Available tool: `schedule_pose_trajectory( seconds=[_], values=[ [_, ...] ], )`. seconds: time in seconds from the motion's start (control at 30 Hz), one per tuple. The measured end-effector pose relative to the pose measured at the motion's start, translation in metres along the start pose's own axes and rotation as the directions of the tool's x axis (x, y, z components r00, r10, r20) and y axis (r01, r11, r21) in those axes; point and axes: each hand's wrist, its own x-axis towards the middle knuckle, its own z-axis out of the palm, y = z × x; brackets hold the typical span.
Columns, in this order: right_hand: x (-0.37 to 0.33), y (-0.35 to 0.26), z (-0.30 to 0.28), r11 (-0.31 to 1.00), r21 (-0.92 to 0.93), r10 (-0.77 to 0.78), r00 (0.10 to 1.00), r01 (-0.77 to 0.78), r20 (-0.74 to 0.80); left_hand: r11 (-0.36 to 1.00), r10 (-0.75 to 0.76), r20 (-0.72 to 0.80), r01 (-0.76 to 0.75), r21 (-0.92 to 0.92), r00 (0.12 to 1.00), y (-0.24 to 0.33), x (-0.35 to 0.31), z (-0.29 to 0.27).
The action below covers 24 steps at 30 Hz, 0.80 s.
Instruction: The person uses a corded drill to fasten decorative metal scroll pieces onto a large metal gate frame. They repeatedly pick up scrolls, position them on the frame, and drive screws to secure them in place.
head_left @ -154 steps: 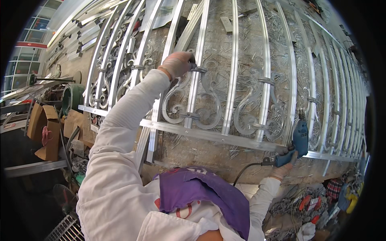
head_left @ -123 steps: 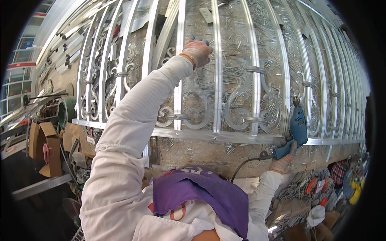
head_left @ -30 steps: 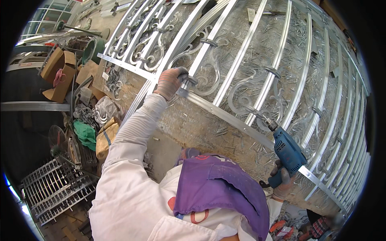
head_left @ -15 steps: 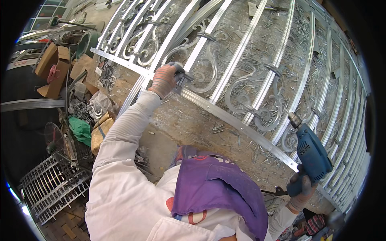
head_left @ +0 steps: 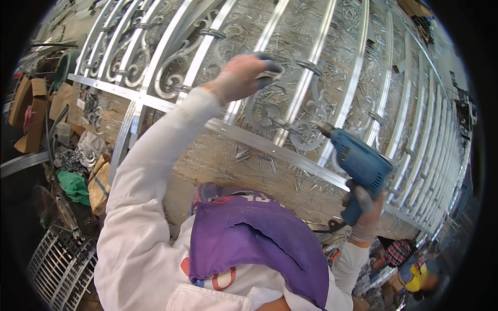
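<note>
A blue power drill (head_left: 363,161) is gripped around its handle by my gloved right hand (head_left: 367,215). Its chuck points up and left over the metal scrollwork, just inside the lower rail. My gloved left hand (head_left: 243,76) is raised over the silvery metal railing panel (head_left: 259,142), between two upright bars. Its fingers are curled together; whatever they pinch is blurred and I cannot make it out. Under and beside that hand lie curled metal scrolls (head_left: 258,116), and a dark collar (head_left: 309,66) wraps a bar to its right.
Loose metal pieces (head_left: 264,163) litter the worktop beneath the panel. At the left lie a cardboard box (head_left: 37,111), green cloth (head_left: 72,186) and metal scraps. A finished-looking grille (head_left: 57,269) leans at lower left. Another person in yellow (head_left: 417,280) is at lower right.
My left hand has left the lower rail and moved right, over the bars. The drill in my right hand has moved left and up and tilts more to the left. The view has shifted right.
</note>
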Motion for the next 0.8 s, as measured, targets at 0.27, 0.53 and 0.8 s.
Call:
schedule_pose_trajectory(
  seconds=[0.27, 0.53, 0.8],
  values=[
    [-0.007, 0.03, 0.044, 0.999, 0.04, 0.004, 0.997, -0.007, 0.082, 0.975, 0.01, -0.054, 0.002, 0.222, 0.998, 0.023, 0.124, 0.078],
    [-0.009, 0.031, 0.032, 0.998, -0.043, 0.055, 0.997, -0.053, 0.046, 0.963, -0.01, 0.037, 0.0, 0.269, 0.999, 0.021, 0.13, 0.086],
    [-0.01, 0.032, 0.029, 0.998, -0.043, 0.044, 0.997, -0.042, 0.068, 0.959, -0.034, 0.062, 0.015, 0.283, 0.998, 0.02, 0.131, 0.091]
  ],
)
